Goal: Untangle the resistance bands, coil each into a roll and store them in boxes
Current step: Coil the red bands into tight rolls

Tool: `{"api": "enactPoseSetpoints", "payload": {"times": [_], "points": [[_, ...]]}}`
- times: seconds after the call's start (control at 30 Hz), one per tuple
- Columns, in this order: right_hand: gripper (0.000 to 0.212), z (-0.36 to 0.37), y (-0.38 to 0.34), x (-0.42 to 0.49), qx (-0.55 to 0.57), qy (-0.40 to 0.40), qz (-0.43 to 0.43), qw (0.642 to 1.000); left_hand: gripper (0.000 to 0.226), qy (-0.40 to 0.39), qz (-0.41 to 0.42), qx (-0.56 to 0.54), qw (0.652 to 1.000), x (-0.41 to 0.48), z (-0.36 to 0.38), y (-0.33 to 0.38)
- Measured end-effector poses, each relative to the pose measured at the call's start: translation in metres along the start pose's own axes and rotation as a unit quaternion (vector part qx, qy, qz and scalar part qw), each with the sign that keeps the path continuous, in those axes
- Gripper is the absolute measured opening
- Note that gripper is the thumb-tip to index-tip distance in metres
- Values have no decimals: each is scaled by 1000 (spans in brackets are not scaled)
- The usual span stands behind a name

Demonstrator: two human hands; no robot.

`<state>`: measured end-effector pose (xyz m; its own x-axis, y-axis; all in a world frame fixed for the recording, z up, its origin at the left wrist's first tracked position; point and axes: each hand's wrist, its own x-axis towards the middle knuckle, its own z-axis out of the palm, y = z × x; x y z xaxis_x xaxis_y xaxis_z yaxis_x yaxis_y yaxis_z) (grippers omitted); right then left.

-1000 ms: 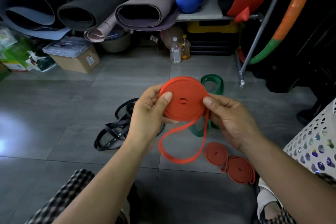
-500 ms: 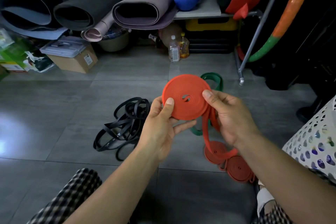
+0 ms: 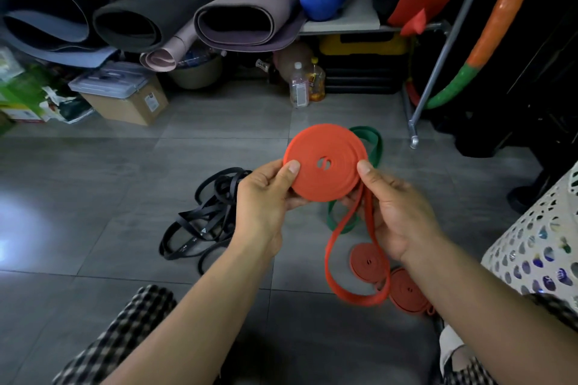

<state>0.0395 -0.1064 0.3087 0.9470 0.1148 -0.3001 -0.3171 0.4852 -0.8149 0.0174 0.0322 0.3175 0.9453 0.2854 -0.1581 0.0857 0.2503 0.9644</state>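
Orange band [image 3: 331, 187], mostly wound into a flat disc with a small hole at its centre, was held up in the middle of the frame, above the floor [image 3: 93, 197]. The left hand [image 3: 262, 203] pinched the disc's left edge, thumb on the face and fingers [image 3: 266, 178] curled behind it, probably to stop the turns from springing loose. The right hand [image 3: 397, 216] pressed its thumb on the right rim, its other fingers curled behind, and the unwound tail [image 3: 359, 298] ran down past its palm, likely so it could be fed on flat and taut. That tail hung as a long, limp loop of smooth, matte, rubbery strip. Lower right of centre, two finished orange rolls [image 3: 367, 262] lay on the floor side by side, tight spirals like the one in hand. A wider green band [image 3: 372, 141] lay loose behind the disc, and left of centre a heap of thin black bands [image 3: 200, 222] sat tangled on the grey tiles. A white perforated basket [image 3: 531, 244] stood at the right edge. Judging by the short tail, this roll was nearly done; no roll had been boxed yet.
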Motion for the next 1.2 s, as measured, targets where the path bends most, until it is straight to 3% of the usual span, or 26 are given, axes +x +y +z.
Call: {"api": "enactPoseSetpoints", "payload": {"times": [0.2, 0.37, 0.47, 0.53, 0.63, 0.73, 0.83, 0.93, 1.2], "points": [[14, 3, 12, 0, 12, 47, -22, 999, 13, 28, 44, 4, 999, -6, 13, -15], [17, -20, -15, 12, -144, 20, -41, 989, 18, -99, -11, 131, 986, -3, 3, -10], [15, -27, -23, 9, -287, -46, -68, 954, 50, -138, 11, 231, 963, 9, -13, 1], [12, -23, -19, 1, -405, -115, -63, 905, 59, -168, 22, 274, 947, 14, -21, 10], [16, -18, -10, -6, -460, -177, -58, 868, 29, -231, -40, 269, 934, 8, -20, 16], [12, -21, -9, -5, -395, -162, -35, 904, 12, -186, -37, 239, 952, 6, -14, 10], [12, -30, -8, 1, -309, -119, -4, 944, 12, -98, -34, 123, 987, 10, -13, 5], [11, -31, 6, 0, -211, -85, 13, 974, 10, -23, -6, 48, 999, 15, -14, 1], [12, -23, 32, -2, 20, 26, 40, 999, 16, 59, 26, -25, 998, 5, 7, -18]]}}
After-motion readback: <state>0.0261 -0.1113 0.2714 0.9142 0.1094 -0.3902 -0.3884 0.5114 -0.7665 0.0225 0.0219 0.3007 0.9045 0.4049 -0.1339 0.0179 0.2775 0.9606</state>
